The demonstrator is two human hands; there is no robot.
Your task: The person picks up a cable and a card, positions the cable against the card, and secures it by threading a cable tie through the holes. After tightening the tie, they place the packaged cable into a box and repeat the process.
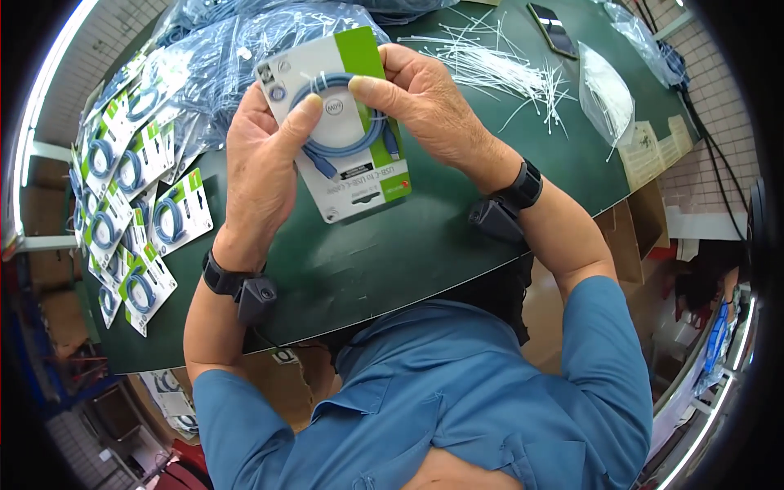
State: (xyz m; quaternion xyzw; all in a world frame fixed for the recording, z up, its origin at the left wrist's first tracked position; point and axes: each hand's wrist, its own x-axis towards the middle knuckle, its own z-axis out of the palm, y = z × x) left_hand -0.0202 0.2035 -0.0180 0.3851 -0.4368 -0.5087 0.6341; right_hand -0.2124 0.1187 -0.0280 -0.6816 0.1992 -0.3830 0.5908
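Between my two hands is a white and green cable card, held up over the table and turned with its hanging slot toward me. A coiled blue USB cable is fixed on its front, with white ties at the coil. My left hand grips the card's left edge, its thumb pressing on the coil. From the right, my right hand pinches the other edge, its thumb lying near a tie at the top of the coil. The fingers behind the card are mostly hidden.
Carded blue cables lie heaped at the left. Behind them are clear plastic bags of blue cables. Loose white cable ties spread at the back, near a phone and a bag of ties. The green table has its near edge by my body.
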